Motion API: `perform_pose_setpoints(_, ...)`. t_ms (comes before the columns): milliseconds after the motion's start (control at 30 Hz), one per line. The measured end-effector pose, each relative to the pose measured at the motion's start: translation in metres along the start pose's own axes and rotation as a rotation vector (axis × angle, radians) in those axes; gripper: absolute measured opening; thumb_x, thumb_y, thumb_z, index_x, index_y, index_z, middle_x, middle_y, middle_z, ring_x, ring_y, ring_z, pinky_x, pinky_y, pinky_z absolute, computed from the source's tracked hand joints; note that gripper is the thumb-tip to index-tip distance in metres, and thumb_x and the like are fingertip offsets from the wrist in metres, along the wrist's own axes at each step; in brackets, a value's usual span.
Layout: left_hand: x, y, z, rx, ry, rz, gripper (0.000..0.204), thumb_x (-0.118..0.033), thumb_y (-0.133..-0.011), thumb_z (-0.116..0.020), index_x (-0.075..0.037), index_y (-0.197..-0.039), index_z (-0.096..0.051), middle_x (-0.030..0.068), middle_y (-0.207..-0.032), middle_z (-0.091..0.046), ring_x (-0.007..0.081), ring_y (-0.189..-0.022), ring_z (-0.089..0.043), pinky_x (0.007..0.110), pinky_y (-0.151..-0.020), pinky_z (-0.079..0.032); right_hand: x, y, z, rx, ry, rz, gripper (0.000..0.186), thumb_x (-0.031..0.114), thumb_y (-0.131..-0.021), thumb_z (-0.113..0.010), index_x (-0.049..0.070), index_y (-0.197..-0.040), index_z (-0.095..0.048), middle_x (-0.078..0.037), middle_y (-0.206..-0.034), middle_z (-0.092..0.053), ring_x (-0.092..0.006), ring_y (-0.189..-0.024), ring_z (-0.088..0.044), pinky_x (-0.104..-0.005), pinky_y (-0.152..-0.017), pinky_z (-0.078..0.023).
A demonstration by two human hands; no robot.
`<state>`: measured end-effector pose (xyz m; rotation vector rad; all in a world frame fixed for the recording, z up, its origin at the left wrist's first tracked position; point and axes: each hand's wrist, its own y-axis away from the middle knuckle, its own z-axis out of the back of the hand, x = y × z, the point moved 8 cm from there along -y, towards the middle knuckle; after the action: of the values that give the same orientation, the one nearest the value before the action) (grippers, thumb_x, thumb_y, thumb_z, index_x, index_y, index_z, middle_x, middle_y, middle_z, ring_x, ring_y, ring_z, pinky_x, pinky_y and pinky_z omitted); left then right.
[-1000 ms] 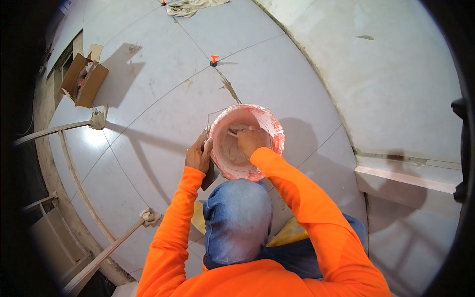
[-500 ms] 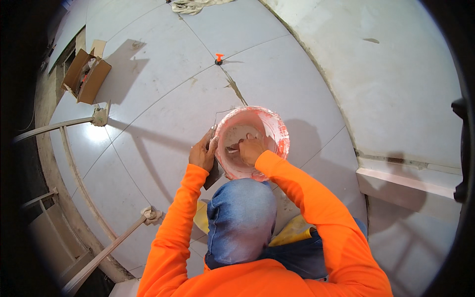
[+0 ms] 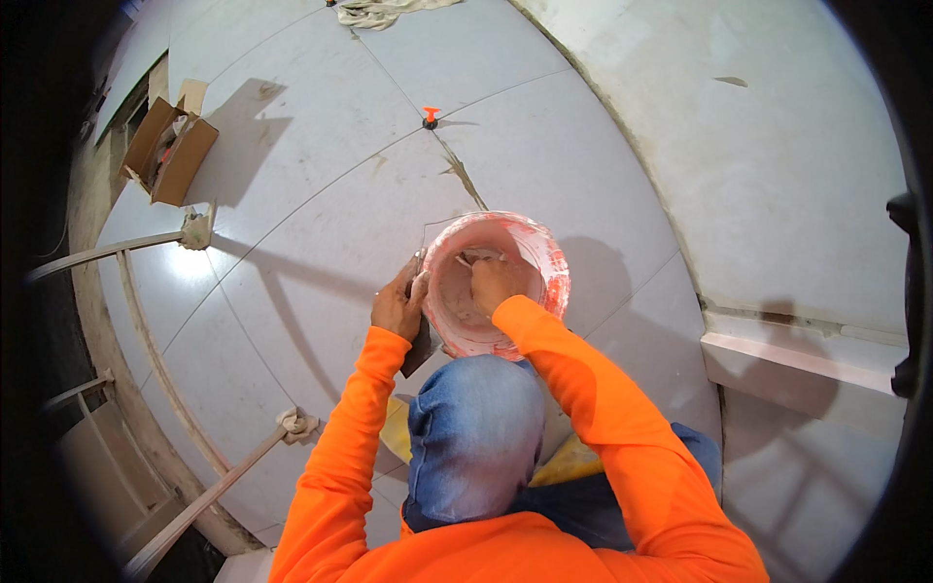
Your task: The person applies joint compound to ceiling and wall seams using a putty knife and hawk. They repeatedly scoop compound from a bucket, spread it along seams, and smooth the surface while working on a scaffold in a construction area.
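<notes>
Bucket (image 3: 545, 249) with right hand (image 3: 498, 285) inside, grip unclear, left hand (image 3: 397, 301) around dark flat tool (image 3: 418, 354)

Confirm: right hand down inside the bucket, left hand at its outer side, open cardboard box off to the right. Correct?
Not quite: the head view shows the open cardboard box off to the left. The rest holds: the right hand is down inside the bucket, the left hand at its outer side.

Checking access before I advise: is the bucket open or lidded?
Open: no lid covers the bucket; its inside shows, and the right hand is down in it.
</notes>
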<state>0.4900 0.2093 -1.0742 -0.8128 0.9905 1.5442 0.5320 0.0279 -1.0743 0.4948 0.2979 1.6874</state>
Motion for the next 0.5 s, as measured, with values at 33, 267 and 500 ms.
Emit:
perform_pose_setpoints(33, 0.001, 0.000, 0.000, 0.016, -0.018, 0.028, 0.050, -0.045, -0.102, -0.050, -0.019, -0.145, -0.054, 0.0228, -0.120, -0.067, 0.0426, -0.110, -0.065, 0.044, -0.094, -0.052, 0.008, -0.001, -0.002, 0.051, 0.019, 0.059, 0.031, 0.025, -0.082, -0.067, 0.015, -0.110, -0.075, -0.012, -0.120, -0.070, -0.0320, -0.125, -0.056, -0.0537, -0.102, -0.044)
perform_pose_setpoints(267, -0.003, -0.002, 0.000, 0.018, -0.007, 0.014, 0.050, -0.045, -0.102, -0.049, -0.020, -0.144, -0.054, 0.0212, -0.124, -0.067, 0.0420, -0.112, -0.064, 0.044, -0.096, -0.051, 0.011, -0.001, -0.010, 0.020, 0.119, 0.166, 0.030, 0.024, -0.086, -0.062, 0.014, -0.112, -0.073, -0.011, -0.120, -0.069, -0.0334, -0.125, -0.055, -0.0558, -0.103, -0.043)
perform_pose_setpoints(500, -0.002, 0.000, 0.001, 0.015, -0.032, 0.016, 0.050, -0.045, -0.102, -0.049, -0.019, -0.144, -0.054, 0.0212, -0.125, -0.066, 0.0418, -0.113, -0.064, 0.044, -0.097, -0.051, 0.018, 0.002, -0.031, 0.211, 0.091, 0.315, 0.030, 0.026, -0.088, -0.060, 0.012, -0.112, -0.071, -0.011, -0.119, -0.069, -0.0332, -0.124, -0.057, -0.0575, -0.104, -0.042)
